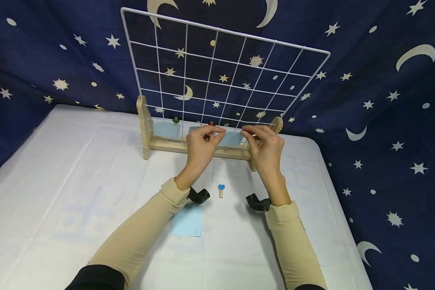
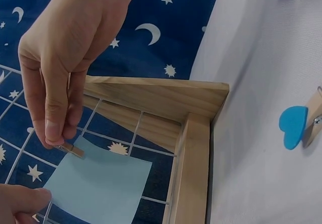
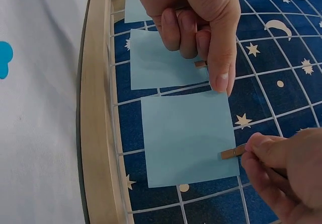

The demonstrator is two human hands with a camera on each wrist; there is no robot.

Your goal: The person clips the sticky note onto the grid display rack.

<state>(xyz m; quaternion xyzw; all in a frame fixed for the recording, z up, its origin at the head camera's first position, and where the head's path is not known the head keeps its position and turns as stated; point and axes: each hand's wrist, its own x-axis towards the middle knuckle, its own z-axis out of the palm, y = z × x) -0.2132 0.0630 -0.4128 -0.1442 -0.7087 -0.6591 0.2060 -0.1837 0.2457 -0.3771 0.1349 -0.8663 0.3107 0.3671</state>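
A light-blue square paper [image 3: 188,141] lies against the lower part of a white wire grid [image 1: 217,60] in a wooden stand. My left hand [image 1: 203,147] pinches one upper corner of this paper between thumb and finger. At its other upper corner, my right hand [image 1: 266,147] pinches a small wooden clothespin [image 3: 231,153], whose tip overlaps the paper's edge. Two similar papers hang to the left, the far one [image 1: 166,130] with a green-topped clothespin [image 1: 175,121] and the middle one [image 3: 163,58] partly hidden behind my left hand.
On the white table [image 1: 105,181], a clothespin with a blue heart [image 1: 221,188] lies between my forearms. Light-blue paper [image 1: 187,222] lies near my left sleeve. The stand's wooden base [image 1: 168,146] runs under the grid; a dark starry cloth [image 1: 384,121] hangs behind.
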